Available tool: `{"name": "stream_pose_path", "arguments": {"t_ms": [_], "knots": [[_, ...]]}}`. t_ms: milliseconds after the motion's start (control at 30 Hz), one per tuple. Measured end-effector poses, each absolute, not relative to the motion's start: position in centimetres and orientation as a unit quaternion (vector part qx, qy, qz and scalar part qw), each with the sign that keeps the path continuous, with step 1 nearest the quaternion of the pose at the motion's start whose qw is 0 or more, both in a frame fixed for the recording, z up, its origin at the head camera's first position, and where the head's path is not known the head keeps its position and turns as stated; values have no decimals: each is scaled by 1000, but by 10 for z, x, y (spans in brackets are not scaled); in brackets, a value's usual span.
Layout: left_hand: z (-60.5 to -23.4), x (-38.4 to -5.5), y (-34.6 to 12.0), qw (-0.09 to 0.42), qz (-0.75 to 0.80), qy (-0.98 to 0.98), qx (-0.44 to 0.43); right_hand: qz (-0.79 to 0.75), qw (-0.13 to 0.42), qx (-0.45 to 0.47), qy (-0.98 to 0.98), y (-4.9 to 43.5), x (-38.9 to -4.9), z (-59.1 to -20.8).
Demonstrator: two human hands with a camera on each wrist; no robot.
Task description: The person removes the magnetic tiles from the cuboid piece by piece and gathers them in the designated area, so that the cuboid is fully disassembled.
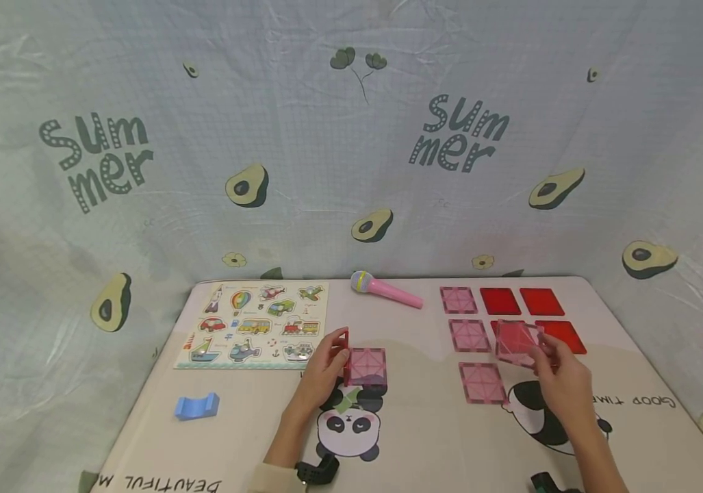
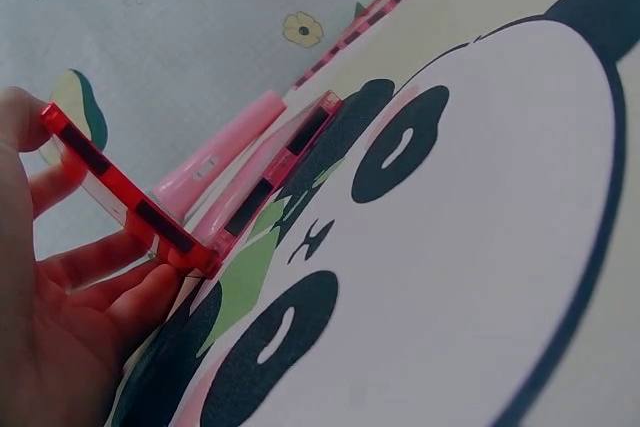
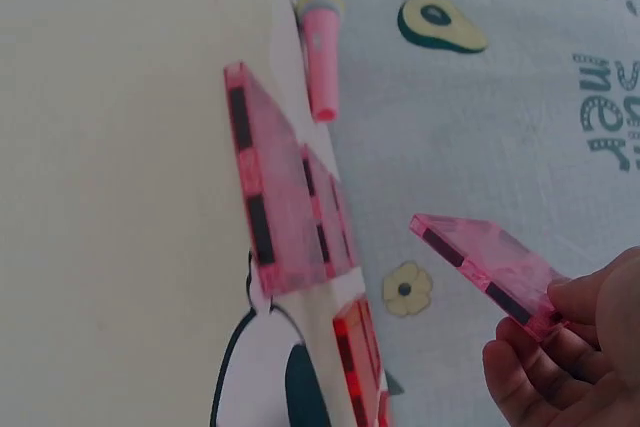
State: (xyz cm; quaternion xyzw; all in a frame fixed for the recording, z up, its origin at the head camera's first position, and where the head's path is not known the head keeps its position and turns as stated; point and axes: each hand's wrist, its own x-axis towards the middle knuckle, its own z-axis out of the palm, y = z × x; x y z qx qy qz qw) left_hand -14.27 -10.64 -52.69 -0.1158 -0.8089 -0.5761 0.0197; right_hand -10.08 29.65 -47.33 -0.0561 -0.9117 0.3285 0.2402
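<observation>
My left hand (image 1: 320, 370) holds a red magnetic tile (image 1: 346, 357) on its edge. This tile stands at the left side of a pink magnetic tile (image 1: 367, 367) that lies flat above the printed panda. In the left wrist view, the red tile (image 2: 122, 187) leans against the curled fingers, its lower edge meeting the flat tile. Over on the right, my right hand (image 1: 563, 376) pinches another pink tile (image 1: 516, 342) by one corner, thumb on top. It is raised and tilted, overlapping a red tile behind it; the right wrist view shows this pinched tile (image 3: 490, 265) off the table.
Pink tiles (image 1: 482, 383) form a column at right, beside several flat red tiles (image 1: 542, 301). A toy microphone (image 1: 391, 292) lies at the back. On the left are a vehicle picture board (image 1: 252, 325) and a blue block (image 1: 197, 407). A printed cloth (image 1: 302, 137) hangs behind.
</observation>
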Motion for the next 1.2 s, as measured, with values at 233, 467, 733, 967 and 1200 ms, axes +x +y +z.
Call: {"name": "stream_pose_path", "arguments": {"t_ms": [233,467,733,967,1200], "knots": [[-527,-143,-107,21,-573,-811,-117,311,218,-80,-922,309,-94,-484],[-525,-142,-106,15,-576,-810,-108,306,201,-88,-927,320,-88,-489],[-525,-141,-107,18,-575,-810,-113,285,167,-116,-937,329,-86,-492],[-525,-141,-107,16,-575,-811,-110,268,143,-109,-947,336,-87,-500],[-524,-141,-106,17,-576,-809,-112,258,101,-108,-955,339,-88,-505]]}}
